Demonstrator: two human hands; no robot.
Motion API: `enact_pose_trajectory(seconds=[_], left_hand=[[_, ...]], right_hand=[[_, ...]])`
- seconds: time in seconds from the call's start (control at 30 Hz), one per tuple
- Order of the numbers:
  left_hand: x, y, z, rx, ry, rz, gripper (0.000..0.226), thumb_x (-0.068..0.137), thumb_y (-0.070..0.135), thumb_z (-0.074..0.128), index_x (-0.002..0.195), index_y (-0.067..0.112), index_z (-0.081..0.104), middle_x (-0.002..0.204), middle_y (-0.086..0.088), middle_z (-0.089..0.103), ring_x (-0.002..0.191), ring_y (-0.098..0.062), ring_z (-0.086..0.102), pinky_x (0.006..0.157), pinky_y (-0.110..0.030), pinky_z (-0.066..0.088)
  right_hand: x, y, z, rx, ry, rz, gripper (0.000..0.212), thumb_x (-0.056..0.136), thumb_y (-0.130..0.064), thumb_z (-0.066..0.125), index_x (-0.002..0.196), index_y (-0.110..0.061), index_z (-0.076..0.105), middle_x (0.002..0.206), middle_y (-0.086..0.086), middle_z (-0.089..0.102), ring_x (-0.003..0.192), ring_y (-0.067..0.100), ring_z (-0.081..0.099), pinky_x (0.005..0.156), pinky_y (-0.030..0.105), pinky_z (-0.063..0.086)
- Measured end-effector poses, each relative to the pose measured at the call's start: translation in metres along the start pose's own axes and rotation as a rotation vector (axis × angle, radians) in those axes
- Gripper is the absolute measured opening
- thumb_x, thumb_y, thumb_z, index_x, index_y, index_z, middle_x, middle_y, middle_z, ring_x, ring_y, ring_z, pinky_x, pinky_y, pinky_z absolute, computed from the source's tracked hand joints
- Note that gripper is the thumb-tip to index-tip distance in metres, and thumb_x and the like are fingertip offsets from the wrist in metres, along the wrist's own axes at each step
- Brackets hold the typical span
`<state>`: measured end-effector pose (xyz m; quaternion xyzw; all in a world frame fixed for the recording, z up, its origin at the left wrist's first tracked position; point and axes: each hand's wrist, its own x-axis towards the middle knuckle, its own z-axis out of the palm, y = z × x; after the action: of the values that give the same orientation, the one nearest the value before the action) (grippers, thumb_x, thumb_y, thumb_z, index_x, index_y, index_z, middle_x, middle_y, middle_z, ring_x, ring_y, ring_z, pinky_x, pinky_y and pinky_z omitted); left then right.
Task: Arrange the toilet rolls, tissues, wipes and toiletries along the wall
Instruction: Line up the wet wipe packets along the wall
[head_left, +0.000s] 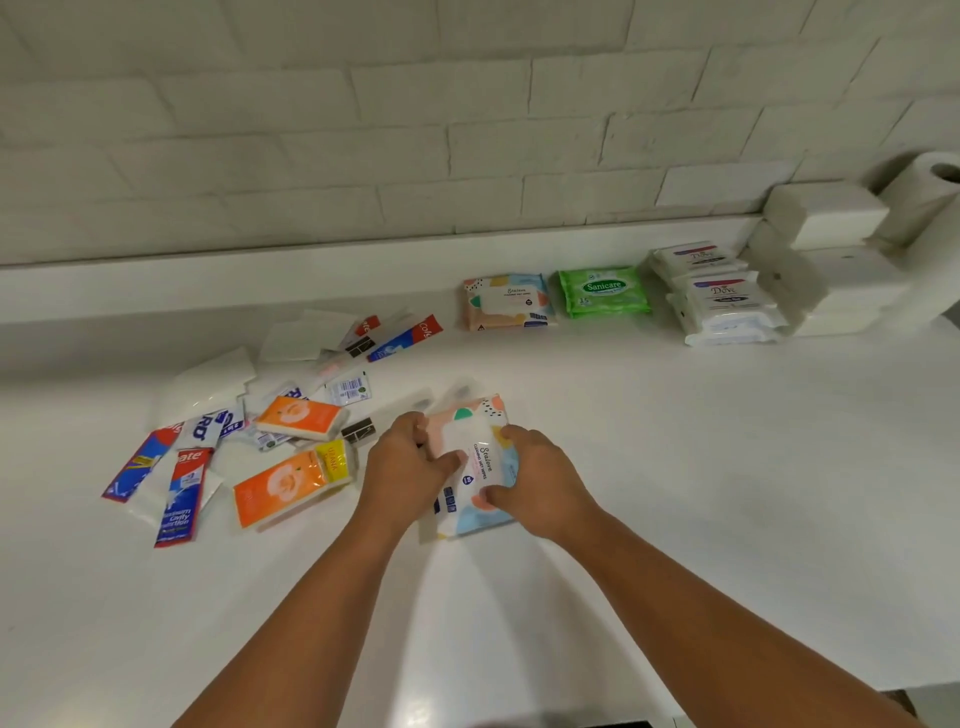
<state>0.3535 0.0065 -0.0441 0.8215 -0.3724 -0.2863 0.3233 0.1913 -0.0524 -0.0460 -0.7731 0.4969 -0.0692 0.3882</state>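
Note:
A pastel-patterned wipes pack (475, 457) sits in the middle of the white counter (675, 467). My left hand (408, 462) grips its left edge and my right hand (540, 480) grips its right edge. Along the wall lie a matching patterned wipes pack (506, 301), a green Sanicare pack (603, 291) and stacked white Dove packs (722, 293). White tissue packs (826, 215) and a toilet roll (930, 197) stand at the far right.
A loose pile to the left holds two orange tissue packs (288, 480), Colgate toothpaste sachets (182, 493), white tissue packs (208, 389) and small sachets (349, 389). A low white ledge (260, 280) runs under the brick wall.

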Motion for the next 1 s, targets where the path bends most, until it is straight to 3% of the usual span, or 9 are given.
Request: enact_pose_trajectory(seconds=[0.13, 0.27, 0.4, 0.5, 0.6, 0.7, 0.8, 0.87, 1.0], left_hand=[[0.002, 0.002, -0.002, -0.037, -0.051, -0.049, 0.057, 0.077, 0.024, 0.084, 0.124, 0.015, 0.051, 0.114, -0.001, 0.065, 0.101, -0.022, 0.065, 0.084, -0.043, 0.059], [0.004, -0.002, -0.004, -0.095, -0.129, -0.136, 0.067, 0.074, 0.022, 0.087, 0.127, 0.018, 0.047, 0.118, -0.003, 0.067, 0.101, -0.022, 0.069, 0.084, -0.043, 0.061], [0.006, -0.004, -0.004, -0.199, -0.157, -0.157, 0.074, 0.071, 0.014, 0.089, 0.125, 0.020, 0.040, 0.123, -0.005, 0.067, 0.105, -0.023, 0.068, 0.087, -0.043, 0.059], [0.009, -0.001, -0.006, -0.268, -0.187, -0.152, 0.087, 0.066, 0.012, 0.092, 0.135, 0.017, 0.038, 0.125, -0.004, 0.067, 0.110, -0.022, 0.067, 0.089, -0.044, 0.059], [0.014, 0.003, -0.009, -0.277, -0.207, -0.136, 0.085, 0.065, 0.014, 0.093, 0.133, 0.020, 0.043, 0.120, -0.001, 0.068, 0.106, -0.019, 0.068, 0.084, -0.042, 0.061], [0.022, 0.007, -0.016, -0.291, -0.224, -0.138, 0.088, 0.063, 0.021, 0.094, 0.134, 0.021, 0.042, 0.113, -0.001, 0.071, 0.099, -0.017, 0.070, 0.082, -0.042, 0.061], [0.031, 0.016, -0.024, -0.299, -0.195, -0.129, 0.076, 0.067, 0.025, 0.092, 0.126, 0.022, 0.044, 0.107, 0.001, 0.067, 0.096, -0.014, 0.067, 0.076, -0.030, 0.056], [0.037, 0.021, -0.030, -0.286, -0.190, -0.091, 0.068, 0.070, 0.029, 0.090, 0.122, 0.023, 0.047, 0.107, 0.003, 0.065, 0.096, -0.014, 0.066, 0.077, -0.028, 0.052], [0.049, 0.030, -0.041, -0.146, -0.387, 0.019, 0.039, 0.078, 0.033, 0.083, 0.112, 0.023, 0.067, 0.098, 0.006, 0.077, 0.086, -0.011, 0.073, 0.076, -0.031, 0.060]], right_hand=[[-0.001, -0.001, -0.001, 0.222, 0.018, 0.029, 0.074, 0.064, -0.018, 0.087, 0.125, -0.031, 0.046, 0.112, -0.009, 0.062, 0.108, 0.016, 0.062, 0.083, 0.031, 0.058], [0.000, -0.003, -0.007, 0.286, -0.007, 0.079, 0.080, 0.068, -0.014, 0.087, 0.132, -0.025, 0.039, 0.104, -0.010, 0.058, 0.099, 0.013, 0.061, 0.062, 0.012, 0.047], [0.005, -0.001, -0.007, 0.235, 0.004, 0.131, 0.069, 0.078, -0.015, 0.079, 0.137, -0.014, 0.044, 0.110, -0.002, 0.067, 0.100, 0.017, 0.066, 0.079, 0.028, 0.057], [0.008, 0.003, -0.011, 0.471, 0.006, 0.156, 0.031, 0.083, -0.004, 0.071, 0.113, -0.007, 0.068, 0.101, 0.005, 0.075, 0.085, 0.019, 0.073, 0.082, 0.040, 0.060], [0.012, 0.007, -0.018, 0.576, 0.024, 0.133, 0.014, 0.087, -0.004, 0.067, 0.098, -0.009, 0.075, 0.091, 0.005, 0.077, 0.082, 0.023, 0.074, 0.080, 0.043, 0.060], [0.019, 0.009, -0.028, 0.557, 0.004, 0.057, 0.008, 0.091, -0.012, 0.066, 0.089, -0.015, 0.074, 0.088, 0.003, 0.076, 0.084, 0.024, 0.072, 0.079, 0.040, 0.059], [0.027, 0.011, -0.040, 0.574, -0.003, 0.010, 0.013, 0.094, -0.015, 0.064, 0.083, -0.016, 0.072, 0.087, 0.007, 0.075, 0.078, 0.019, 0.068, 0.078, 0.039, 0.056], [0.033, 0.012, -0.049, 0.571, -0.039, -0.027, 0.013, 0.095, -0.015, 0.062, 0.087, -0.011, 0.071, 0.090, 0.010, 0.075, 0.082, 0.025, 0.071, 0.081, 0.042, 0.056], [0.050, 0.012, -0.071, 0.543, -0.072, -0.084, 0.014, 0.096, -0.016, 0.061, 0.095, -0.007, 0.072, 0.092, 0.008, 0.076, 0.089, 0.027, 0.072, 0.083, 0.042, 0.056]])
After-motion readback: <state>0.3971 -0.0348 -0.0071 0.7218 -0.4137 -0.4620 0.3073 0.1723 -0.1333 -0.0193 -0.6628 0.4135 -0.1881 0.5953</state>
